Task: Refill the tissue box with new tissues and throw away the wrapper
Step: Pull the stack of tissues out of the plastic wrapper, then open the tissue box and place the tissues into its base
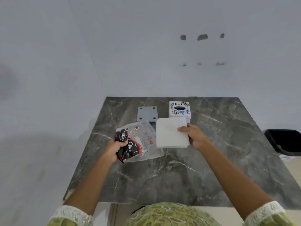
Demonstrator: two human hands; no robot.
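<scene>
1. Tissues [171, 132], a white squared stack free of the packaging, sit just above the middle of the tabletop [179, 173], held at their right edge.
2. Right hand [194, 136]: its grip is clamped on that right edge, thumb on top and fingers underneath; the stack's far edge overlaps the near face of the tissue box [179, 110] as seen from the head camera.
3. Left hand [114, 148]: its grip is closed around the crumpled dark end of the wrapper [138, 141], whose clear plastic fans out to the right until it passes under the stack's near left corner.
4. Tissue box: white, covered in stickers, with a dark oval slot on top, standing close to the far edge of the tabletop, right of centre.
5. Grey plate [147, 114], with a hole at each of its four corners, lies just left of the box, close beside it; whether they touch cannot be told. The wrapper's far edge reaches the plate's near side.
6. Open room: the whole near half of the dark marbled tabletop is bare, as is the strip right of the box out to the right edge.
7. Black bin [285, 141] stands off the right edge of the tabletop, lower down and cut off by the frame.
</scene>
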